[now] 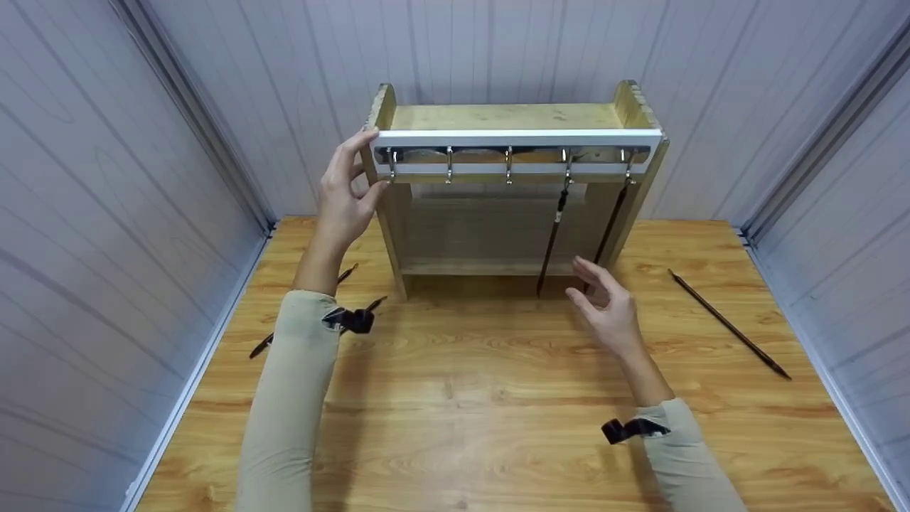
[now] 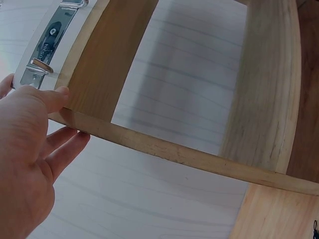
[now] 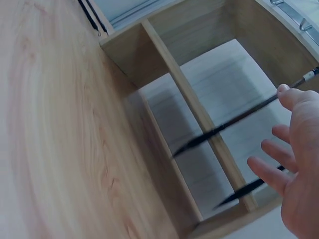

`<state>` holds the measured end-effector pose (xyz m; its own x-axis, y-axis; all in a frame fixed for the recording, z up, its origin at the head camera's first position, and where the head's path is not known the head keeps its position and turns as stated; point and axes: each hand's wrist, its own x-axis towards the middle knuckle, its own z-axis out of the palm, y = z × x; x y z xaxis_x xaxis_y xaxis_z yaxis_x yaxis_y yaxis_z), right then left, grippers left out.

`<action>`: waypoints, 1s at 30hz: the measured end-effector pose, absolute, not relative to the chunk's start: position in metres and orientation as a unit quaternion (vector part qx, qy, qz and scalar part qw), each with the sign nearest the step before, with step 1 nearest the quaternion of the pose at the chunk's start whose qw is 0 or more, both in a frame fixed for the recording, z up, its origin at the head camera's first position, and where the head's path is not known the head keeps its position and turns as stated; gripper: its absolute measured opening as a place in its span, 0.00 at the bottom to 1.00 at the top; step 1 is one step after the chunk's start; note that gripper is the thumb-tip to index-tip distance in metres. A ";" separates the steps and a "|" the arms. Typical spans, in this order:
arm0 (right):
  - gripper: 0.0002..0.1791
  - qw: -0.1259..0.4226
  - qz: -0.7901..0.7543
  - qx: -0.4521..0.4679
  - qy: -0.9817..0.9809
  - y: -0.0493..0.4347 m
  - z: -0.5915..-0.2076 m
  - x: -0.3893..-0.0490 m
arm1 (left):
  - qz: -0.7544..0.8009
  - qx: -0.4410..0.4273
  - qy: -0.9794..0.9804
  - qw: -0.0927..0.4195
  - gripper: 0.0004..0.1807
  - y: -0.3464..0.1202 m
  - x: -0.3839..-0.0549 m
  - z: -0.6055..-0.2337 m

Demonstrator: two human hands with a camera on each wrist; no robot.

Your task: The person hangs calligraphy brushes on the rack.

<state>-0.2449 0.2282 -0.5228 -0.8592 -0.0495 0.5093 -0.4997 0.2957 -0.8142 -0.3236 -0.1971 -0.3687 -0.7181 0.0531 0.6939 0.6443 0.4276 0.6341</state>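
A wooden shelf rack [image 1: 505,116] carries a white hook rail [image 1: 512,134] with several metal hooks along its top front. My left hand [image 1: 343,199] grips the rack's upper left corner, thumb in front at the rail's end and fingers round the side board [image 2: 174,152]. Two dark calligraphy brushes hang tip down from the rightmost hooks: one brush [image 1: 551,242] more to the left, the other brush [image 1: 613,220] by the right side board. Beside their lower ends is my right hand [image 1: 608,313], fingers spread and loosely bent. Its thumb overlaps one brush shaft [image 3: 249,110] in the right wrist view.
On the wood-look tabletop [image 1: 455,427], a loose brush [image 1: 729,323] lies to the right. Two more, a brush [image 1: 261,347] and another brush [image 1: 377,304], lie at the left, partly behind my left forearm. Pale panels [image 1: 455,50] enclose the back and both sides.
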 end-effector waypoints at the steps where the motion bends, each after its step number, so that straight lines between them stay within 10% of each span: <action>1: 0.30 0.199 0.563 0.180 -0.782 0.231 -0.523 -0.243 | -0.489 -0.221 -0.788 0.303 0.36 -0.197 -0.323 -0.369; 30: 0.23 0.283 0.472 0.083 -0.831 0.349 -0.551 -0.227 | -0.484 -0.213 -0.791 0.308 0.35 -0.197 -0.321 -0.369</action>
